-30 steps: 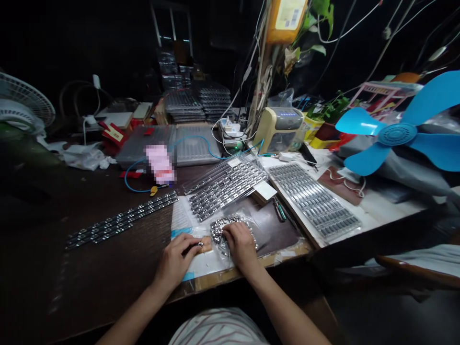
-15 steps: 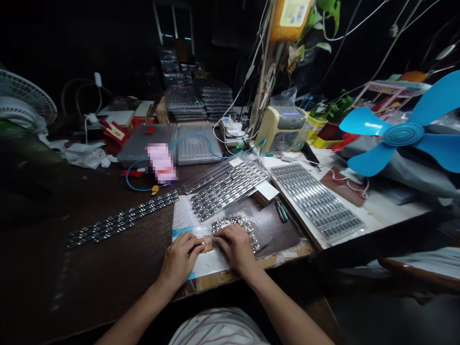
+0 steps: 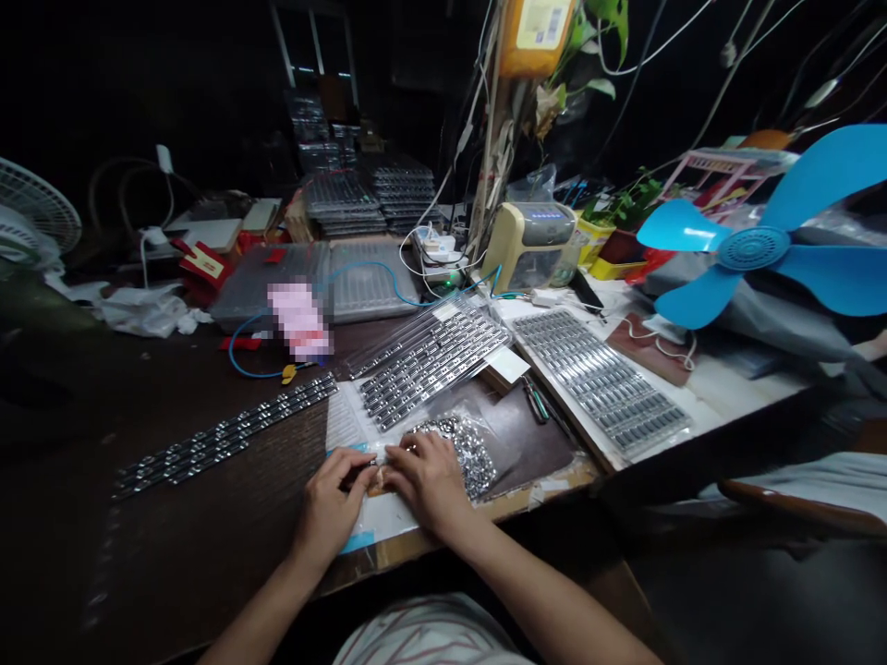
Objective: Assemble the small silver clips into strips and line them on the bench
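Observation:
My left hand [image 3: 331,499] pinches a small shiny metal part [image 3: 372,462] between thumb and forefinger, over a small brown block [image 3: 378,482] on a white sheet [image 3: 392,517]. Just to its right, my right hand [image 3: 431,476] has its thumb and fingers drawn together at the same block; whatever they hold is too small or hidden. Beside and behind the right hand, a clear plastic bag [image 3: 509,434] spills open around a heap of small silvery metal pieces [image 3: 475,462].
Assembled metal parts lie in rows [image 3: 228,439] at left. A clear tray of similar parts [image 3: 436,360] sits behind my hands, and another filled tray [image 3: 602,383] at right. Near them are green-handled tools [image 3: 535,402], a blue fan [image 3: 754,249] and a cream-coloured machine [image 3: 530,245].
My right hand has moved left, closing up against the left hand over the block. The small part at my left fingertips now sits between both hands. The whole view has shifted slightly.

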